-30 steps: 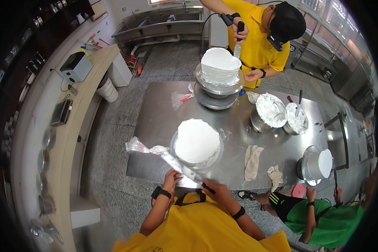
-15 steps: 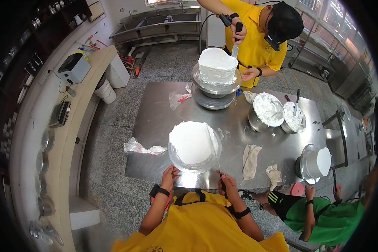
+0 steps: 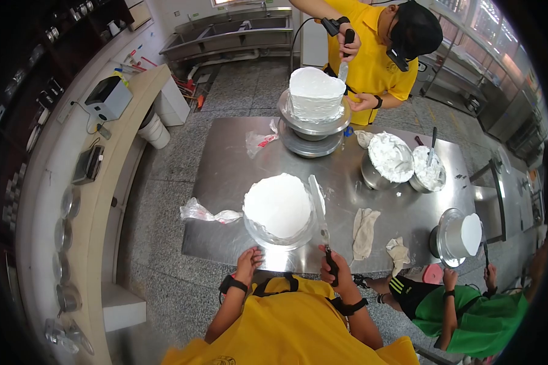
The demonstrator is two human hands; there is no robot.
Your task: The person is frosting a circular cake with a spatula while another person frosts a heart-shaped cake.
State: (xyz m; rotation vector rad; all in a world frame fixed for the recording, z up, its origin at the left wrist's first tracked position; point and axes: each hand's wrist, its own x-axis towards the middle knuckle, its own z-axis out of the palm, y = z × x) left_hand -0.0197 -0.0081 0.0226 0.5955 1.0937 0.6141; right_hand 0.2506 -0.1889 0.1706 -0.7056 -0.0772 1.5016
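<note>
In front of me a cake covered in white cream (image 3: 278, 205) sits on a round turntable (image 3: 274, 241). My right hand (image 3: 341, 271) is wrapped round the black handle of an icing spatula (image 3: 318, 210). Its long blade points away from me, just right of the cake, with white cream along its right side. Near the turntable's front left edge is my left hand (image 3: 248, 263), fingers loosely extended and holding nothing. A small gap seems to separate its fingertips from the rim.
Cream fills a large metal bowl (image 3: 390, 161) and a smaller bowl (image 3: 429, 170). Cloths (image 3: 365, 233) and a plastic bag (image 3: 207, 212) lie on the steel table (image 3: 225, 164). Opposite, a person in yellow (image 3: 371, 67) works on a tall cake (image 3: 315, 94); a person in green (image 3: 481, 322) stands right.
My right hand has moved slightly right, lifting the spatula off the cake's right edge; cream now shows on the blade. My left hand has drawn back a little from the turntable.
</note>
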